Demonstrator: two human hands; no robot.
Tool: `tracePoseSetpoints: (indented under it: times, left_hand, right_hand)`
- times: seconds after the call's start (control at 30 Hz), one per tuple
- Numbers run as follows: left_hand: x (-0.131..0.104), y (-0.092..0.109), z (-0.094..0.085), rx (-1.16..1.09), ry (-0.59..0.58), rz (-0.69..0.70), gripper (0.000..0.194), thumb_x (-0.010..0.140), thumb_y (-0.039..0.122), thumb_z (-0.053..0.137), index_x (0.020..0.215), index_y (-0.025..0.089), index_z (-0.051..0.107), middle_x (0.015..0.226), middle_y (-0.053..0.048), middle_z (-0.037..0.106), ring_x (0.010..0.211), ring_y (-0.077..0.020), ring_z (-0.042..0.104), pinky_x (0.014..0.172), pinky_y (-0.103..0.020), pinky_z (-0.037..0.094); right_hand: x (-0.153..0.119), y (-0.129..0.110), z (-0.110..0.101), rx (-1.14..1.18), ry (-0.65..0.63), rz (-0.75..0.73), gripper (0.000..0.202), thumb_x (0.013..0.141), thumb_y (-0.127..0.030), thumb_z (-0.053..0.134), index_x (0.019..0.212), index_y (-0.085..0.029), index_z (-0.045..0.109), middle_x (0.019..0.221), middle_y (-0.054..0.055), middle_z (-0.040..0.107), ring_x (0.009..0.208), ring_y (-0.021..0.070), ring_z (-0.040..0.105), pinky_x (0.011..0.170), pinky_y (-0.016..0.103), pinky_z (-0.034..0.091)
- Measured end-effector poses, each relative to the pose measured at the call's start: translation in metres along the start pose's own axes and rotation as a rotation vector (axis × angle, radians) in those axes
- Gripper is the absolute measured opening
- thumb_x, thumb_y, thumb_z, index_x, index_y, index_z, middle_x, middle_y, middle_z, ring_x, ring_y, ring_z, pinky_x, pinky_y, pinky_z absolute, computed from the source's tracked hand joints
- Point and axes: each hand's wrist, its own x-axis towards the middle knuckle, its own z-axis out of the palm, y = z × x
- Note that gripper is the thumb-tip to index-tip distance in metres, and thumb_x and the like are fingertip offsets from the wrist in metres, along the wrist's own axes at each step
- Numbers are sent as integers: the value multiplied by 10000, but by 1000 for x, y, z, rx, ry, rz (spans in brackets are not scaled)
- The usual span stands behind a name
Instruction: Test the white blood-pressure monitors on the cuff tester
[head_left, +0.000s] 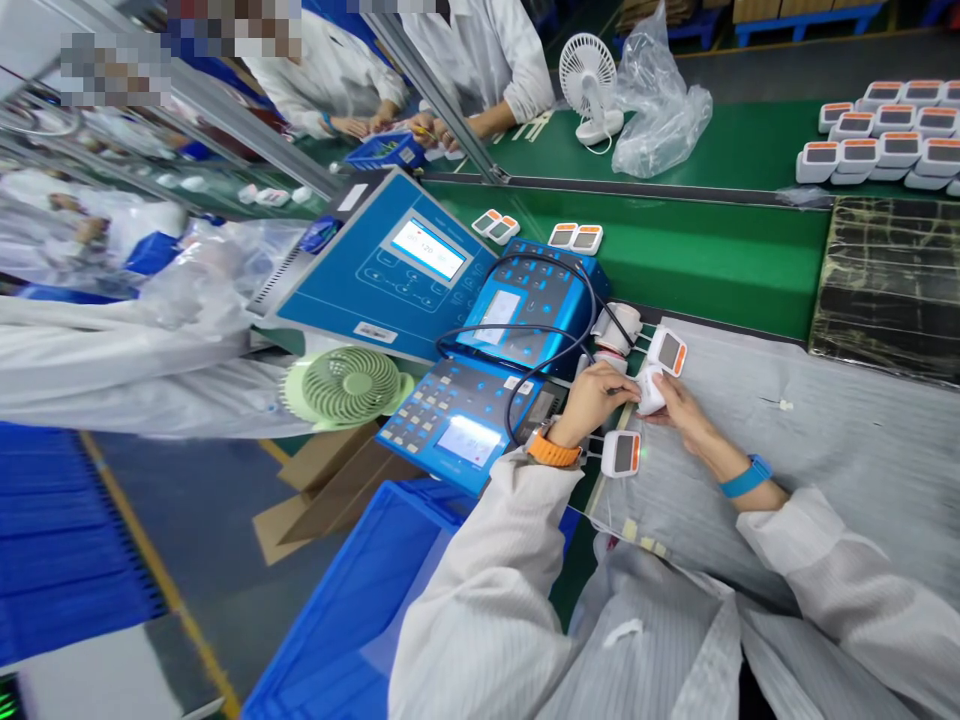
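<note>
Clasping a white device (650, 393) between thumb and fingers, the right hand (681, 410) adjoins the left hand (594, 402), whose hold is unclear.

We are in a factory. Beyond the blue instrument (367, 285) we see white-coated workers (472, 55); right of it, many identical devices (898, 150).

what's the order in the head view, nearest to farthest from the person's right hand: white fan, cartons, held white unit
1. Held white unit: at the right hand, touching its fingers
2. White fan: upper middle, on the green bench
3. Cartons: top right, farther back, on a blue pallet
</note>
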Motion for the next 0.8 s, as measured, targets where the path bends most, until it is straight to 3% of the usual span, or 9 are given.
tracePoseSetpoints:
  times: [0.4,0.63,0.7,0.8]
  left_hand:
    - [-1,-4,1,0,-32,29,98,880,253,754,787,243,784,772,-11,747,831,-193,628,833,-346,519]
    - [3,-3,-3,23,-92,-20,117,851,191,751,740,227,764,756,-11,730,844,-198,642,816,-328,510]
    - [4,0,-6,72,-120,-55,53,809,175,784,828,221,762,796,-12,734,883,-212,658,842,-339,503]
    - [3,8,-11,200,-165,-83,561,717,208,867,1242,230,670,947,-30,742,1010,-268,659,909,-390,475]
  right_hand:
    - [3,4,6,-19,38,-33,362,946,-483,547,1191,-227,619,1057,40,726,810,187,711,726,316,604]
    - [8,10,9,-99,63,-46,446,932,-536,553,1263,-240,575,1010,36,721,780,197,708,704,325,604]
    - [10,13,13,-122,87,-59,526,896,-572,601,1299,-239,545,970,39,720,773,204,702,695,326,601]
    - [7,15,19,-239,147,-91,690,826,-607,693,1356,-209,500,1004,74,712,842,239,704,746,355,603]
